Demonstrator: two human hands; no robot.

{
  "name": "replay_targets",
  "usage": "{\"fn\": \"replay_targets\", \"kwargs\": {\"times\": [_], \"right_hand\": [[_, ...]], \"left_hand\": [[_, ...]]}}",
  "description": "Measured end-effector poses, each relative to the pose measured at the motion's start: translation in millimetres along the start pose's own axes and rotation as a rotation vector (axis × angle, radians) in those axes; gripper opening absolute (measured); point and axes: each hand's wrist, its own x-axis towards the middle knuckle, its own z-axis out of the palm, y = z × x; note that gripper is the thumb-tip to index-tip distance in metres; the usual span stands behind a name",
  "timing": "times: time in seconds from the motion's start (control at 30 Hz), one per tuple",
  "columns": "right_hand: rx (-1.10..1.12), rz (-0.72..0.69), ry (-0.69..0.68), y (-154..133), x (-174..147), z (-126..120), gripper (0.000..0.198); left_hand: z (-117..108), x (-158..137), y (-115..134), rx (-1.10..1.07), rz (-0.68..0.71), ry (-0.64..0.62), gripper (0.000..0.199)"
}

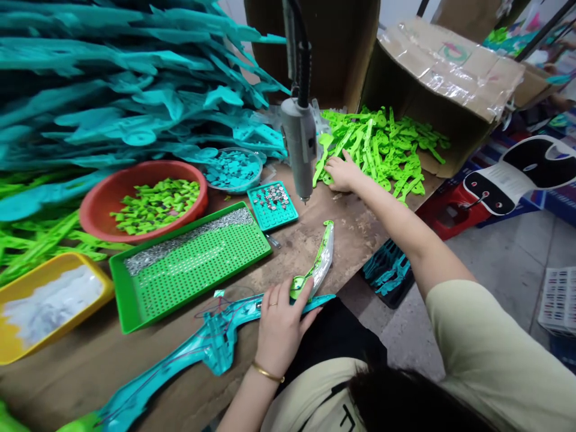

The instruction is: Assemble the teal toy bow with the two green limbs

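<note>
My left hand (pixel 281 318) presses down on a long teal plastic shell half (pixel 189 348), its fingers closed over the shell's narrow end. Thin dark red wires run along the shell. Under those fingertips also lies the lower end of a curved green piece with a clear plastic strip (pixel 323 258), which points away from me. My right hand (pixel 345 174) reaches to the near left edge of a heap of bright green plastic parts (pixel 382 150). Its fingertips are bent onto a slim green part (pixel 321 157); the grip is partly hidden.
A grey electric screwdriver (pixel 299 144) hangs over the table. Left of it stand a green tray of screws (pixel 189 270), a small teal tray (pixel 273 207), a red bowl (pixel 144 201) and a yellow tub (pixel 49 306). Teal shells (pixel 112 90) are piled behind; a cardboard box (pixel 450 66) stands right.
</note>
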Motion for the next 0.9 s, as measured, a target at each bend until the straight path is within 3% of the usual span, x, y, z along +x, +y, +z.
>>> {"fn": "replay_targets", "kwargs": {"times": [0.2, 0.33, 0.4, 0.53, 0.6, 0.73, 0.9], "right_hand": [[-0.07, -0.135, -0.055, 6.3, 3.9, -10.2, 0.063], [0.0, -0.215, -0.012, 8.0, -6.5, -20.7, 0.029], [0.099, -0.212, 0.125, 6.9, -18.9, -27.0, 0.03], [0.434, -0.11, 0.566, -6.5, -60.8, -39.6, 0.041], [0.565, -0.086, 0.668, -20.2, -85.6, -45.1, 0.046], [0.639, -0.132, 0.536, -58.2, -126.2, -49.0, 0.057], [0.672, -0.22, 0.206, -113.3, -148.3, -36.5, 0.059]], "left_hand": [[-2.3, 0.6, 2.0, -0.002, -0.011, -0.015, 0.049], [-5.8, 2.8, 2.1, -0.023, -0.011, -0.058, 0.051], [-8.1, 5.1, 3.4, -0.048, -0.014, -0.071, 0.053], [-17.1, 7.6, 3.3, -0.131, -0.021, -0.034, 0.054], [-23.4, 4.1, -1.7, -0.167, -0.041, 0.036, 0.048], [-33.7, -11.8, -18.2, -0.155, -0.092, 0.158, 0.034], [-32.5, -24.2, -24.8, -0.083, -0.049, 0.126, 0.033]]}}
